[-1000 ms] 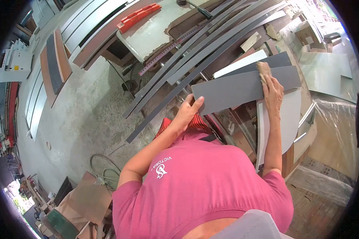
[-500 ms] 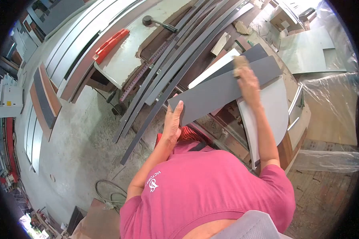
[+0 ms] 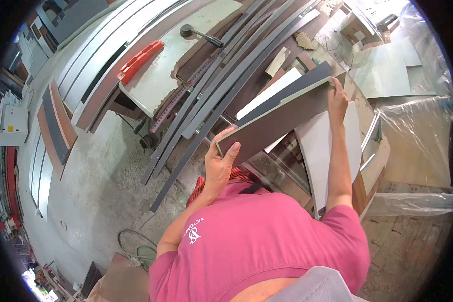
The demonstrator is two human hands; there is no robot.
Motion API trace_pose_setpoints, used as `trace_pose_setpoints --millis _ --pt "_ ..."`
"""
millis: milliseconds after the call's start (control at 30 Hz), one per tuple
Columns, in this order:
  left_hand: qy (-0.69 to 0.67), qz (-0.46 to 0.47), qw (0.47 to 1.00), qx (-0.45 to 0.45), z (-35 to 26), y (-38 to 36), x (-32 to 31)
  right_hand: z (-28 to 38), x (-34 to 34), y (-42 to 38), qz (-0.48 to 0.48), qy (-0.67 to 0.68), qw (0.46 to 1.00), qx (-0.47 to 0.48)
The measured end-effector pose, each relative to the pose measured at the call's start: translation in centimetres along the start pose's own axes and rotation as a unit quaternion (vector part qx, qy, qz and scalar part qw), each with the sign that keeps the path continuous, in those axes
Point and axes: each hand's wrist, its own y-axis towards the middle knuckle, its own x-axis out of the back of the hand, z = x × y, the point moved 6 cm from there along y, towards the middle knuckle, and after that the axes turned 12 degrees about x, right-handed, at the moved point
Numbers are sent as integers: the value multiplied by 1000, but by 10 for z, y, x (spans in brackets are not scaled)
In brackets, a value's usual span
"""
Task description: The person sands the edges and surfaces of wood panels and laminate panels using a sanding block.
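A long dark grey board [image 3: 282,123] is tilted so that its pale long edge faces up. My left hand [image 3: 220,163] grips its near left end, thumb on the face and fingers behind. At the far right end my right hand [image 3: 338,103] is closed around the board's corner; whether it also holds something small cannot be made out. Behind the board lie a dark blue-grey strip [image 3: 287,93] and a white strip [image 3: 264,95]. Below its right part is a white curved panel [image 3: 327,146].
Long grey strips [image 3: 206,103] run diagonally across the bench left of the board. A red tool [image 3: 140,61] and a black-handled lever [image 3: 201,35] lie farther left. At the back right are a cardboard box [image 3: 360,30] and clear plastic sheeting [image 3: 418,121].
The board has tilted up from lying flatter, showing its edge. My right hand has moved from the middle of its face, where it held a tan block, to the right end.
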Motion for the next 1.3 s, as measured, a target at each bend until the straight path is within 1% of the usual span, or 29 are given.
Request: trace_pose_setpoints --millis 33,67,100,133,200,233,267,300,333,367,400,467,533,567,633,700,733,767,800,867,967,1033,1067,1100,1133,1167,1200,1267,1300 --pt "-2 -15 999 42 3 -1 2 61 29 1 -8 89 994 62" --pt "3 -13 999 42 4 -1 3 115 49 -4 -17 208 970 122" --pt "38 -17 999 31 7 0 5 154 55 -18 -4 296 932 211" --pt "73 -19 997 22 9 0 6 191 66 -38 6 259 898 357" --pt "56 -5 998 38 18 -3 7 250 94 -55 84 324 823 460" --pt "42 16 999 6 8 -6 -2 245 94 -56 82 322 828 453" --pt "45 21 999 7 8 -6 -3 237 88 -53 93 321 829 448" --pt "75 30 997 -12 5 -7 -4 228 82 -49 103 320 830 445" --pt "104 37 993 -32 3 -8 -6 207 74 -43 106 285 846 438" --pt "59 42 997 -12 6 -7 -6 187 70 -35 100 287 859 412" --pt "59 45 997 -13 7 -7 -8 165 67 -27 95 288 871 387" --pt "29 51 998 -3 10 -5 -9 109 56 -18 83 225 901 361" --pt "26 56 998 2 9 -6 -11 77 61 -3 138 276 919 247" --pt "22 59 998 9 10 -7 -13 74 65 0 139 279 917 248" --pt "31 53 998 -2 10 -9 -14 78 68 -1 178 226 909 302" --pt "44 49 998 -11 9 -11 -14 87 74 1 182 231 916 272" --pt "73 56 995 -32 8 -13 -16 90 77 3 186 227 924 244" --pt "101 64 991 -53 5 -14 -19 94 79 6 184 231 924 245" --pt "104 61 991 -55 4 -15 -21 95 79 9 200 204 930 230" --pt "147 84 982 -87 0 -20 -31 91 72 11 213 183 934 220" --pt "140 78 984 -77 -1 -24 -37 86 55 11 220 211 922 240" --pt "139 77 985 -60 -1 -26 -42 76 74 19 50 189 948 251" --pt "126 52 989 -50 -1 -28 -42 72 79 18 47 190 950 243" --pt "112 28 993 -39 0 -29 -43 70 94 16 -8 182 948 261" --pt "119 34 992 -37 0 -30 -46 68 106 12 -64 172 943 277" --pt "133 6 991 -33 -1 -31 -44 71 106 3 -57 163 928 330" --pt "147 -21 988 -31 -1 -32 -43 64 103 -4 -61 160 931 321" --pt "138 -25 990 -25 -1 -33 -47 49 90 -14 -11 193 927 321" --pt "150 -35 987 -36 -1 -34 -48 34 89 -9 -21 168 928 332"
